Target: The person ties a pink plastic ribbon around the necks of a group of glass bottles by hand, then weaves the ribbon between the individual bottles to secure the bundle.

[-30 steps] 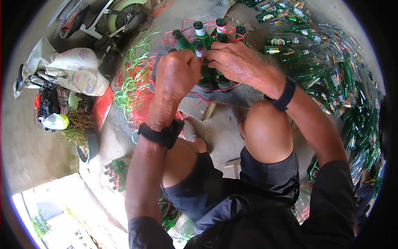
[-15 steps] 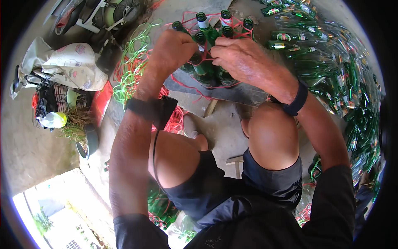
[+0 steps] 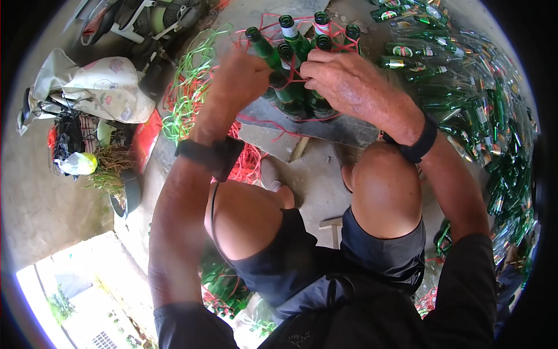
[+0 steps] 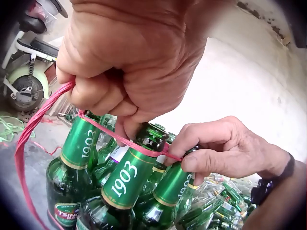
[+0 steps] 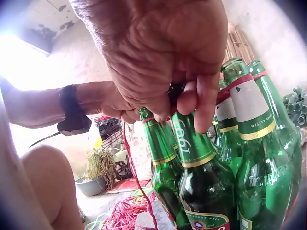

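Several green glass beer bottles (image 3: 290, 104) stand upright in a tight cluster, with red plastic string (image 4: 110, 135) drawn round their necks. Level with the necks, my left hand (image 3: 241, 81) is curled round the string, and a long twisted tail hangs from its fist in the left wrist view. On the cluster's other side, my right hand (image 3: 343, 78) pinches the string with thumb and fingers against a bottle neck (image 5: 184, 124). A line of string runs between the two hands across the front bottles. My right fingertips are partly hidden behind the palm in the right wrist view.
A big heap of glass bottles (image 3: 465, 99) lies along the right. Loose red string (image 3: 247, 166) and green string (image 3: 195, 81) pile up left of the cluster. Further left are a potted plant (image 3: 122, 186), a printed cloth (image 3: 104, 93) and a two-wheeler (image 3: 157, 20).
My left hand has moved up and a little left, its forearm swinging left. The right hand stays by the necks with the string. The view has shifted slightly.
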Motion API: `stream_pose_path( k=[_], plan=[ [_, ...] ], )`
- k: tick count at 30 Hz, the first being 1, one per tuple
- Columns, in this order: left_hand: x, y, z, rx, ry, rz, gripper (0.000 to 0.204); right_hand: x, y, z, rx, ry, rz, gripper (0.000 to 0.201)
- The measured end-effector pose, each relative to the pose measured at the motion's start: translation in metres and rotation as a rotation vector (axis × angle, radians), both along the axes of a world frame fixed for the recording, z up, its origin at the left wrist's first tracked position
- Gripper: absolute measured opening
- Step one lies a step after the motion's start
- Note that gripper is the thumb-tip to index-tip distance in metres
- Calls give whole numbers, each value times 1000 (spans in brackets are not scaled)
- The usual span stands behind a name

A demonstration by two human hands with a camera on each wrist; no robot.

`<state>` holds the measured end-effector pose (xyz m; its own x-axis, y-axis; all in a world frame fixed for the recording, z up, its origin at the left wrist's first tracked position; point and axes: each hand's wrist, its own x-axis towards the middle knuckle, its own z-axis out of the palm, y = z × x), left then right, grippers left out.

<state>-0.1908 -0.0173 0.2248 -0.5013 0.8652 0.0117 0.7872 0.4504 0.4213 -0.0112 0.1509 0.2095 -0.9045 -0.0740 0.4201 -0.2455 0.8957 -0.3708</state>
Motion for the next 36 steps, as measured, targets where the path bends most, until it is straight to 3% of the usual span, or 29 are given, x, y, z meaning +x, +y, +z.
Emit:
stream_pose_path(
  k=[9, 22, 32, 34, 36],
  plan=[
    [16, -9, -10, 165, -174, 184, 17, 2, 0, 4, -15, -33, -5, 16],
    [24, -14, -24, 230, -190, 284, 20, 11, 4, -4, -43, -13, -139, 30],
    [48, -17, -25, 335, -328, 418, 19, 10, 10, -1, -54, -26, -107, 26],
    [58, -16, -29, 356, -345, 429, 19, 11, 17, 1, -13, -98, -102, 40],
    [69, -12, -34, 446, -330, 427, 20, 10, 24, -2, 2, -41, -83, 34]
  ],
)
